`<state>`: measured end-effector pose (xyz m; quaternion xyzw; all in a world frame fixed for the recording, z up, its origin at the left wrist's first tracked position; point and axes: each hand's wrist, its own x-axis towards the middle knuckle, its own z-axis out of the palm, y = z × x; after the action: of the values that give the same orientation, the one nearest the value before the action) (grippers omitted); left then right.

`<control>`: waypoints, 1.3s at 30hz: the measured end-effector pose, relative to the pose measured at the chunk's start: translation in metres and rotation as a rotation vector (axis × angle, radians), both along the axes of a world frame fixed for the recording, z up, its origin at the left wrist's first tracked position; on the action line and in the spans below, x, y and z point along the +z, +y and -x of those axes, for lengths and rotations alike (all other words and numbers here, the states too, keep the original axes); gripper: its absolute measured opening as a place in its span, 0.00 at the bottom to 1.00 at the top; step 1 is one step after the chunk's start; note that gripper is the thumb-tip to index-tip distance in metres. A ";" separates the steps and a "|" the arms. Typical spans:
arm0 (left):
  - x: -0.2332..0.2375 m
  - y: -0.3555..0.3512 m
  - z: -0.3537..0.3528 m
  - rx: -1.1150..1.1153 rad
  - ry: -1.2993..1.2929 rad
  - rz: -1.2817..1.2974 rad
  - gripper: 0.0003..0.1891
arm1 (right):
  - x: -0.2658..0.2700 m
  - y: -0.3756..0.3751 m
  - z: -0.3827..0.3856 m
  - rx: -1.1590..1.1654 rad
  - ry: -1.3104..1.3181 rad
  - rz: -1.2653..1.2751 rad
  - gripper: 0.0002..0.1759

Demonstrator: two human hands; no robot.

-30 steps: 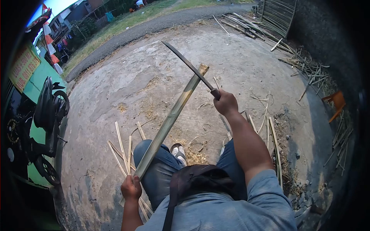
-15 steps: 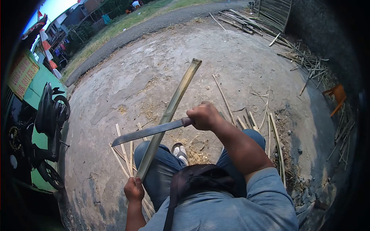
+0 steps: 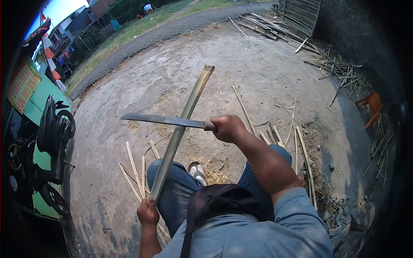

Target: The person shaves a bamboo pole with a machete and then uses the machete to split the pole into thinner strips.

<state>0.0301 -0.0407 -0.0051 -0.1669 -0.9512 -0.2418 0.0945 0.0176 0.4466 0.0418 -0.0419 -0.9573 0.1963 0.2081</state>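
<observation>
My left hand [image 3: 148, 212] is closed around the lower end of a long split bamboo piece [image 3: 175, 139], which slants up and away to the right past my left knee. In my right hand [image 3: 228, 128] is the handle of a machete [image 3: 159, 118]. Its long blade points left and lies across the bamboo about midway along, overlapping it in this view. Thin bamboo strips [image 3: 143, 172] lie on the ground beside my left leg, partly hidden by it. Pale shavings [image 3: 217, 170] are scattered by my sandalled foot [image 3: 197, 172].
More strips [image 3: 305, 163] lie by my right knee. A heap of bamboo offcuts [image 3: 340, 71] runs along the wall, with longer poles [image 3: 269, 28] behind. An orange plastic chair [image 3: 371, 107] sits at the right. At the left stands a motorcycle [image 3: 51, 150]. Beyond the concrete runs a road [image 3: 172, 28].
The machete has moved up along the bamboo, away from me, and its tip has risen so the blade is more level. My left hand keeps its hold on the bamboo.
</observation>
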 end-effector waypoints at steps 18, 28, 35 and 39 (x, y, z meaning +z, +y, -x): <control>0.012 -0.003 0.008 -0.075 -0.084 -0.055 0.27 | -0.003 0.009 0.004 -0.074 -0.014 0.185 0.09; 0.004 -0.007 0.008 -0.069 -0.131 -0.123 0.28 | -0.007 -0.003 0.013 0.067 0.016 -0.058 0.06; 0.003 -0.004 0.006 -0.048 -0.134 -0.142 0.29 | -0.008 0.014 0.010 -0.126 0.041 0.287 0.07; -0.002 0.000 0.005 -0.026 -0.113 -0.125 0.30 | -0.004 -0.007 0.004 0.030 0.028 0.133 0.04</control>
<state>0.0255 -0.0406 -0.0066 -0.1592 -0.9358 -0.3107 0.0478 0.0135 0.4392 0.0383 -0.0385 -0.9397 0.2630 0.2154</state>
